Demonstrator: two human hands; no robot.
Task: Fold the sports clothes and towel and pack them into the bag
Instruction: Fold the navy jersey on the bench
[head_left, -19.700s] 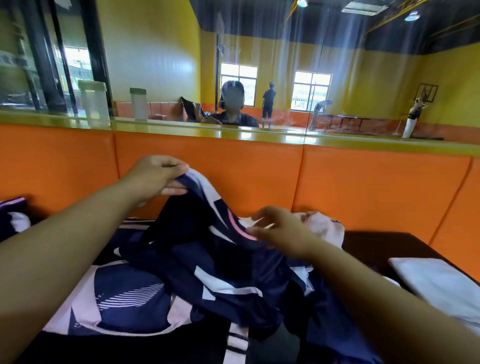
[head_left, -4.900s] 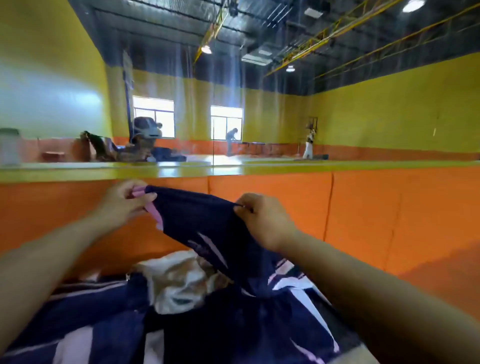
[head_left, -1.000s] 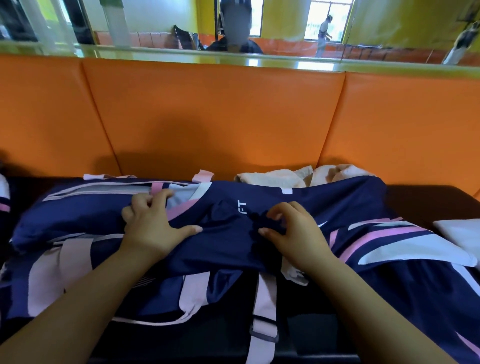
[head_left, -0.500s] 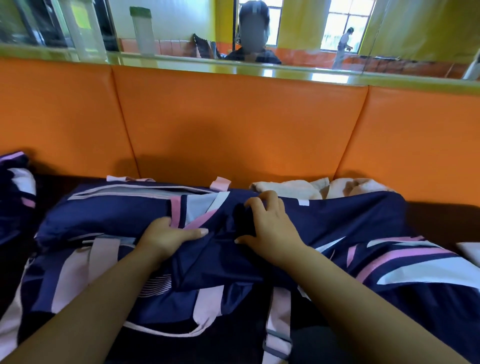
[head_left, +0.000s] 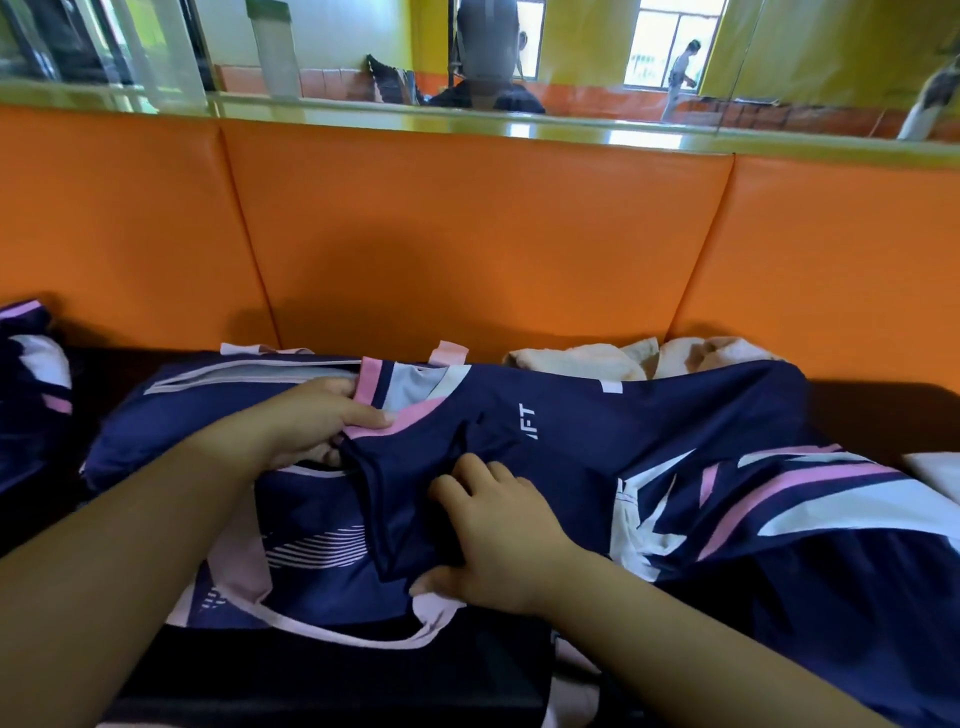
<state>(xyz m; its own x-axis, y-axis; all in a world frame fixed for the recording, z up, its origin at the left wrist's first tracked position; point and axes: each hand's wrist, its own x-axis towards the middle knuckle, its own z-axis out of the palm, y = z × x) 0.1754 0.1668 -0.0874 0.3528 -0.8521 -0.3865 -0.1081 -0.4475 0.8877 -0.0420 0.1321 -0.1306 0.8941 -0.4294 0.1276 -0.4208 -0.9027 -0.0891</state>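
Left hand (head_left: 311, 423): fingers curled on the pink-trimmed edge of the navy striped sports garment (head_left: 597, 441). Right hand (head_left: 501, 535) pinches its fold. The garment lies across the navy pink-strapped fabric bag (head_left: 311, 551). Risk: its sprawling loose half may undo the fold when stuffed in. Crumpled cream towel (head_left: 571, 361) behind, unpacked.

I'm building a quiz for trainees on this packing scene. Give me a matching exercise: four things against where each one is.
1 left hand
2 right hand
3 towel
4 white cloth

a at the far right edge
b on the navy garment's fold, nearer the camera
c against the orange backrest
d at the bag's opening

Pairs: 1-d, 2-b, 3-c, 4-a
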